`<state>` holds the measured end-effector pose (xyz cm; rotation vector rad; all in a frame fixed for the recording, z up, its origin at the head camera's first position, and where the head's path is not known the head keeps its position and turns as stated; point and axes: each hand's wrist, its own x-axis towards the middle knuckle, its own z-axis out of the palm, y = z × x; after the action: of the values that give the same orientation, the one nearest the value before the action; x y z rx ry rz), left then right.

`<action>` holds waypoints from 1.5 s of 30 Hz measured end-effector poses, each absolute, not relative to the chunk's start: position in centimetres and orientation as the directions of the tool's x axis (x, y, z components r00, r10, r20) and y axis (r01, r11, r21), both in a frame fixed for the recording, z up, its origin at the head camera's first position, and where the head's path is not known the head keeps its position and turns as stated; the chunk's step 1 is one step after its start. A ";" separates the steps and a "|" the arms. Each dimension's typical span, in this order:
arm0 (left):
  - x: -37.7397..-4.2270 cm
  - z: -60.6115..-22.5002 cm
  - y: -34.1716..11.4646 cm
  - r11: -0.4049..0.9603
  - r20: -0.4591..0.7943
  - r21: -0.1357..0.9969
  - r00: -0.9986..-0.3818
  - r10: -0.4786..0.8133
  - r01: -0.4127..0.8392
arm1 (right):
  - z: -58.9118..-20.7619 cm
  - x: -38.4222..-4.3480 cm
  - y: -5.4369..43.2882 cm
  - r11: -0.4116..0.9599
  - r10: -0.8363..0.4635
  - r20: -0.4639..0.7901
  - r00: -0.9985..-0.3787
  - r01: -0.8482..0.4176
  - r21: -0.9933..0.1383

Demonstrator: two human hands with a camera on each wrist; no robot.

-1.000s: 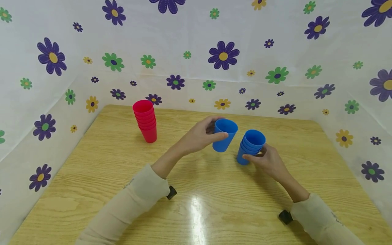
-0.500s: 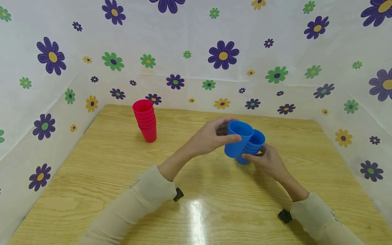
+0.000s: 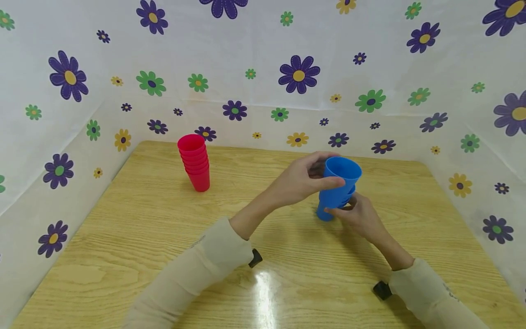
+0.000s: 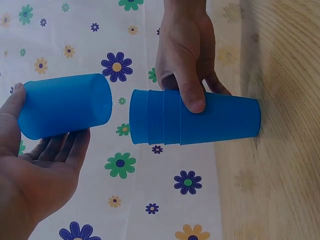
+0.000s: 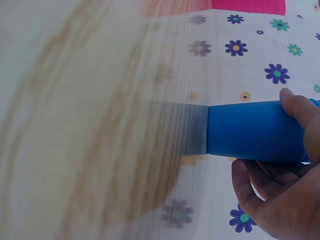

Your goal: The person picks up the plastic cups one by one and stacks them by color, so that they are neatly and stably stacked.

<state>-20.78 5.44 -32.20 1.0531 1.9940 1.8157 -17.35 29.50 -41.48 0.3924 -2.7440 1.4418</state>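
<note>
A single blue plastic cup (image 4: 65,106) is held in my left hand (image 3: 299,182), thumb on the near side and fingers round the far side. Just above the stack's top rim it hangs, a small gap between them in the left wrist view. My right hand (image 3: 363,218) grips the stack of several nested blue cups (image 4: 220,118) around its side. That stack stands upright on the table, its base touching the wood in the right wrist view (image 5: 250,131). From the head, the held cup covers most of the stack.
At the back left of the wooden table (image 3: 123,237) stands a stack of several nested red cups (image 3: 199,176). A white cloth with printed flowers (image 3: 263,59) hangs behind the table and along both sides.
My left hand has carried the single blue cup rightward, from beside the blue stack to above it. My right hand and the stack have stayed in place.
</note>
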 end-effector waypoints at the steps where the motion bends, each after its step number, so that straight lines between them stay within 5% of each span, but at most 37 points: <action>1: -20.8 -32.2 5.7 -0.039 0.284 0.940 -0.712 0.642 0.339 | -41.5 -17.4 29.5 0.537 -0.214 0.129 -0.968 -0.227 -0.812; 11: -21.7 -31.8 7.7 -0.051 0.292 0.945 -0.766 0.573 0.322 | -41.4 -17.4 29.6 0.538 -0.212 0.105 -0.972 -0.205 -0.818; 45: -22.9 -34.3 9.8 -0.001 0.251 0.951 -0.770 0.586 0.308 | -41.5 -17.5 29.6 0.542 -0.228 0.123 -0.966 -0.231 -0.808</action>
<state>-22.88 9.84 -34.28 0.9416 2.0513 1.8539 -17.47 29.58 -41.54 0.4107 -2.7556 1.4446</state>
